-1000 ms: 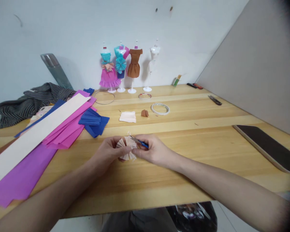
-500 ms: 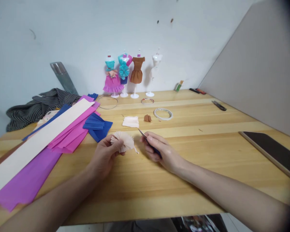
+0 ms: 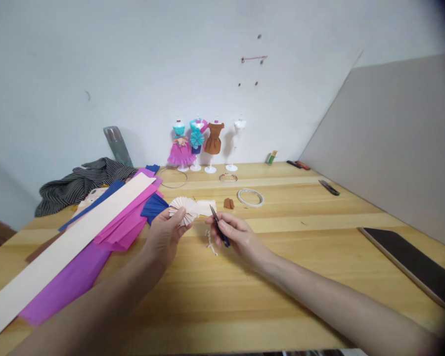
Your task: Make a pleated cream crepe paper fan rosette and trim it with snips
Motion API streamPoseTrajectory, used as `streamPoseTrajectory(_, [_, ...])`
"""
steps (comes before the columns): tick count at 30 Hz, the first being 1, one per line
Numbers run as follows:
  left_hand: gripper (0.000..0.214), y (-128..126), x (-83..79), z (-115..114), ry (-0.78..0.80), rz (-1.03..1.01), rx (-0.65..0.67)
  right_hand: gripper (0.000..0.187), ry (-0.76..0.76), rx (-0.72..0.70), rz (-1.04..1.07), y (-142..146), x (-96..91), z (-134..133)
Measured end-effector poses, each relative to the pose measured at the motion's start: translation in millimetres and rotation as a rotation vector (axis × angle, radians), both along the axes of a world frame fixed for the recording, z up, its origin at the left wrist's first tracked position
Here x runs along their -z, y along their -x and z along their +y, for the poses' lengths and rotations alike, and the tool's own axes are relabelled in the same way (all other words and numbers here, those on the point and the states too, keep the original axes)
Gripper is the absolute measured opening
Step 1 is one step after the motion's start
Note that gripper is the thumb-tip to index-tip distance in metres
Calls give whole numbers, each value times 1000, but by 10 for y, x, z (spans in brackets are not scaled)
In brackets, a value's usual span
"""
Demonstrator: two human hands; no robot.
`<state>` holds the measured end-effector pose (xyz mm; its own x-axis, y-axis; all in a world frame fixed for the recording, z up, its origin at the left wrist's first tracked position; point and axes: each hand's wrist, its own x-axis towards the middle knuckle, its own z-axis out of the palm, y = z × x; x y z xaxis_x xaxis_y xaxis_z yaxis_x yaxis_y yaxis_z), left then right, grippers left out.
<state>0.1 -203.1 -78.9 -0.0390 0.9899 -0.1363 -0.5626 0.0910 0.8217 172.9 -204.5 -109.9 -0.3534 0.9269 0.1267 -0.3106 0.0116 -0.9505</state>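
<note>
Between the thumb and fingers of my left hand [image 3: 168,231] is a pleated cream paper fan [image 3: 182,208], spread into a rounded shape. My right hand [image 3: 241,235] grips a pair of small dark-blue-handled scissors [image 3: 221,233], their tips pointing up and away, just right of the fan and apart from it. Thin pale paper trimmings [image 3: 210,244] lie on the wood between my hands. Behind the fan is a flat cream paper piece [image 3: 206,207], partly covered. A folded brown paper piece [image 3: 229,203] lies beyond the scissors.
Cream paper strips [image 3: 77,237], pink paper [image 3: 124,227] and blue paper [image 3: 154,206] pile up at left. Dressed mini mannequins [image 3: 214,138] and a bare one [image 3: 239,131] stand by the wall. A tape roll [image 3: 250,198], cutter [image 3: 329,187] and dark tablet-like slab [image 3: 408,262] lie rightward.
My view has tilted upward, so the table sits lower. The pale scrap beside the fan's edge is gone from there, and trimmings now lie below. The scissors point more upright.
</note>
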Motion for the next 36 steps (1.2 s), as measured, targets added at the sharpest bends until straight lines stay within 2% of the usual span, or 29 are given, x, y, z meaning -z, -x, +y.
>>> streamPoseTrajectory(6, [19, -156, -369, 216, -38, -77, -7, 32, 51, -46, 125, 165, -173, 37])
streamPoseTrajectory(11, [17, -292, -495, 425, -57, -147, -4, 31, 84, 21, 209, 184, -329, 119])
streamPoseTrajectory(23, [27, -507, -544, 902, -207, -72, 106, 29, 67, 217, 280, 162, -636, 545])
streamPoseTrajectory(28, [23, -541, -529, 1027, -201, -105, 82, 29, 116, 239, 311, 132, -645, 695])
streamPoseTrajectory(36, [16, -541, -512, 1064, -163, -134, 25, 29, 124, 238, 290, 156, -596, 702])
